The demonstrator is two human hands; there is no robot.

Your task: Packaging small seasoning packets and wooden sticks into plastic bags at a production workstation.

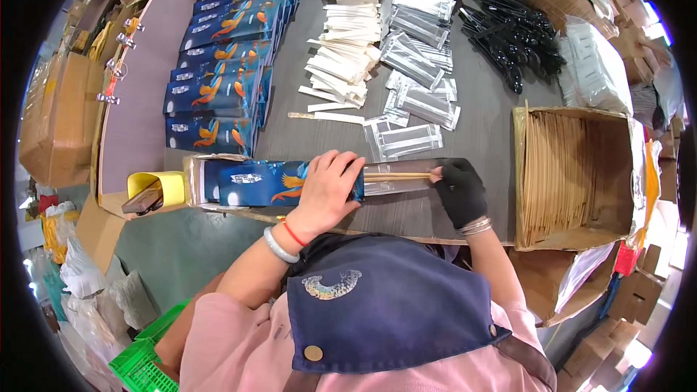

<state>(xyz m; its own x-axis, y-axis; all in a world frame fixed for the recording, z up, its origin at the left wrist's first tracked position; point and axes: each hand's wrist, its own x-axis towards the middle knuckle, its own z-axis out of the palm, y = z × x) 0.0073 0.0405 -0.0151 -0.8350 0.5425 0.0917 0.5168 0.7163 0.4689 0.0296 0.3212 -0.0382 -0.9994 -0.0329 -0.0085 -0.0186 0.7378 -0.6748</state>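
A blue paper packet (pixel 254 183) with an orange bird print lies lengthwise in a narrow open carton at the table's front edge. My bare left hand (pixel 330 185) is closed over its right end, thumb below and fingers above. My right hand (pixel 461 190), in a black fingerless glove, pinches the ends of wooden chopsticks (pixel 399 176). Their other ends run left to the packet's mouth, where my left hand hides how far they reach in. A clear plastic strip (pixel 388 188) lies along the chopsticks.
Blue packets (pixel 210 94) overlap at the back left. White paper-wrapped sticks (pixel 341 65), clear-wrapped pieces (pixel 425 105) and black spoons (pixel 512 36) lie farther back. A carton (pixel 521 174) of wooden sticks stands at right, a yellow holder (pixel 173 189) at left.
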